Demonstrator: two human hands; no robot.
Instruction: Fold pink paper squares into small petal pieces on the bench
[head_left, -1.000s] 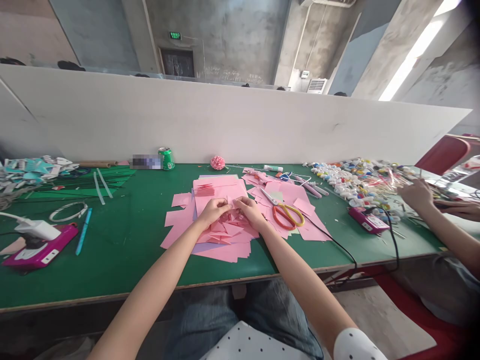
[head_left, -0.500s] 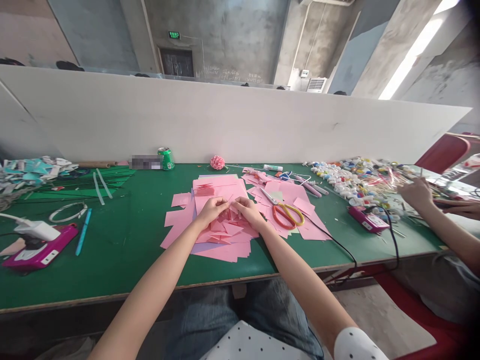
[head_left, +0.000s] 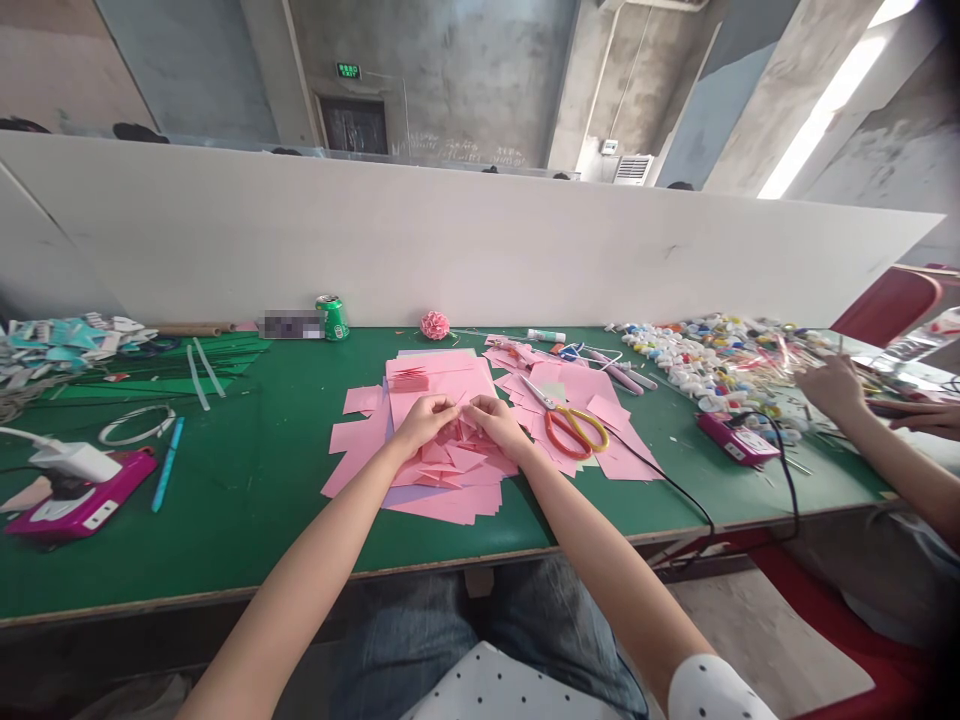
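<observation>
1. Folded paper pieces (head_left: 459,458): heaped on pink sheets (head_left: 450,505) upon the worktop (head_left: 259,450), beneath and between the hands. Judged light, thin and easily creased; best taken lightly by an edge or fold.
2. Left hand (head_left: 426,423): thumb and fingers drawn together, apparently pinching a small pink piece, mostly hidden.
3. Right hand (head_left: 496,423): likewise pinched, tips just beside the left's.

Left of the pink paper (head_left: 450,503), bare table (head_left: 259,470) leaves passage; scissors (head_left: 559,408) obstruct the paper's right side, and a white partition (head_left: 450,240) stands beyond it.
</observation>
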